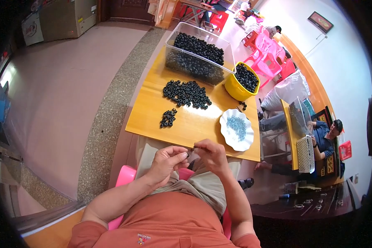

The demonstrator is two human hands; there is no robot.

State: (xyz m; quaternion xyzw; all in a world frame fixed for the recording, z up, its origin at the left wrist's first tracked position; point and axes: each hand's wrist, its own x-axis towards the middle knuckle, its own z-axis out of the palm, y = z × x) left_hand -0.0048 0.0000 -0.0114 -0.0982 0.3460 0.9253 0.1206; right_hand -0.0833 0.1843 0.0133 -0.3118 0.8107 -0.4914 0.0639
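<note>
My left hand (168, 163) is closed in a pinch just off the table's near edge, with a small black round part (188, 155) at its fingertips. Close beside it, my right hand (211, 153) is also pinched, its fingertips on something dark and tiny that I cannot make out. Ahead on the wooden table (146, 111) lie a big spread of black ring-shaped parts (186, 93) and a smaller pile of similar parts (168, 118). A white wavy-rimmed plate (226, 129) holds many tiny pale-blue clear pieces (237, 126).
A clear plastic bin (169, 61) of black parts stands at the table's far side, beside a yellow tub (235, 91) of the same. A few loose black parts (243, 106) lie near the plate. To the right, another person (324, 138) sits at a second table with a white perforated basket (305, 153).
</note>
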